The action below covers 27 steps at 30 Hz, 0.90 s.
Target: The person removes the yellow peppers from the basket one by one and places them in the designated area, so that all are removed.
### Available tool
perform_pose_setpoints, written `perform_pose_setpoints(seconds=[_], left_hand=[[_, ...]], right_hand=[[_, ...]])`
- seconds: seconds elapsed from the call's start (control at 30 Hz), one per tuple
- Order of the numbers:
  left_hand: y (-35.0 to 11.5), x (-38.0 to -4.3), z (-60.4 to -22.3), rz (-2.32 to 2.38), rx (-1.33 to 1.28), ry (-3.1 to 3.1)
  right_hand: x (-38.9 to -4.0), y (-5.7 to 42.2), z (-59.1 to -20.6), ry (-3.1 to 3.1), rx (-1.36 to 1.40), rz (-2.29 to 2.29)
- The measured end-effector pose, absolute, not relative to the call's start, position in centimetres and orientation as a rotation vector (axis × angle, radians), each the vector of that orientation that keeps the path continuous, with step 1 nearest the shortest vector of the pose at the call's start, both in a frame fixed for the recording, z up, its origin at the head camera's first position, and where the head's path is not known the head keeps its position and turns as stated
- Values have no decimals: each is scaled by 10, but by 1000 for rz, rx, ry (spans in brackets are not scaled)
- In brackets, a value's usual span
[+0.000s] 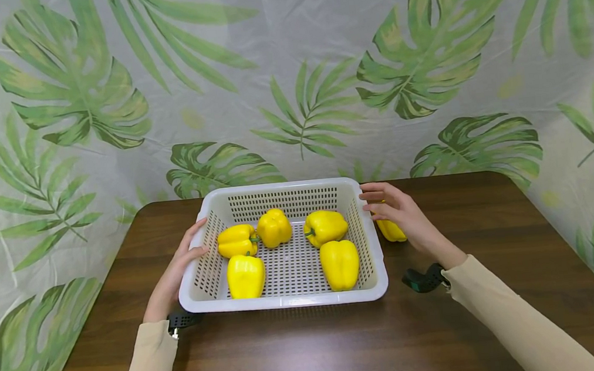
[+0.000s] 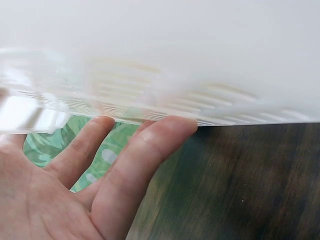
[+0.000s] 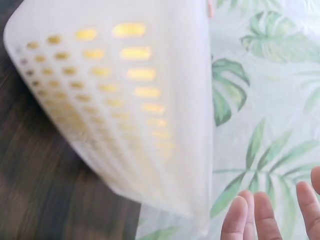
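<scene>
A white perforated plastic basket (image 1: 284, 301) sits mid-table with several yellow bell peppers inside, among them a front-left bell pepper (image 1: 246, 276) and a front-right bell pepper (image 1: 340, 266). At the basket's left side is my left hand (image 1: 176, 272); in the left wrist view its fairly straight thumb and fingertips touch the slotted wall (image 2: 210, 102). Beside the right rim hovers my right hand (image 1: 402, 214), its fingers spread. The right wrist view has those fingertips (image 3: 265, 215) apart from the basket's side (image 3: 192, 100), with nothing held. Another bell pepper (image 1: 392, 231) lies on the table, partly hidden behind my right hand.
The dark wooden table (image 1: 301, 356) extends in front of the basket and to both sides. A leaf-printed cloth (image 1: 305, 37) hangs behind the table's far edge. Each wrist wears a black strap, such as the right strap (image 1: 423, 279).
</scene>
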State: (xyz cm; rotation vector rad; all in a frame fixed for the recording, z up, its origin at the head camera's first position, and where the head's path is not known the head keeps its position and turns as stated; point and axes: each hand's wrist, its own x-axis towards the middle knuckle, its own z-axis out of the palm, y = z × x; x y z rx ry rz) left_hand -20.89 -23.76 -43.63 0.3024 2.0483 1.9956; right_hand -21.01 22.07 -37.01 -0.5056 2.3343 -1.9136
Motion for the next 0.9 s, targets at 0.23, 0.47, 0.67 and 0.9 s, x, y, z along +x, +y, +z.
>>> perform_pose_setpoints(seconds=[0.23, 0.47, 0.67, 0.9], left_hand=[[-238, -209, -437, 1993, 306, 2056], [-238, -209, -437, 2001, 304, 2047], [-238, -209, -437, 2000, 304, 2046], [-238, -210, -437, 2008, 304, 2034]], right_hand=[[-209, 201, -357, 2282, -567, -1876], [-211, 181, -351, 2251, -610, -1850], [-214, 164, -349, 2222, -668, -1782], [-219, 141, -352, 2136, -726, -1701]])
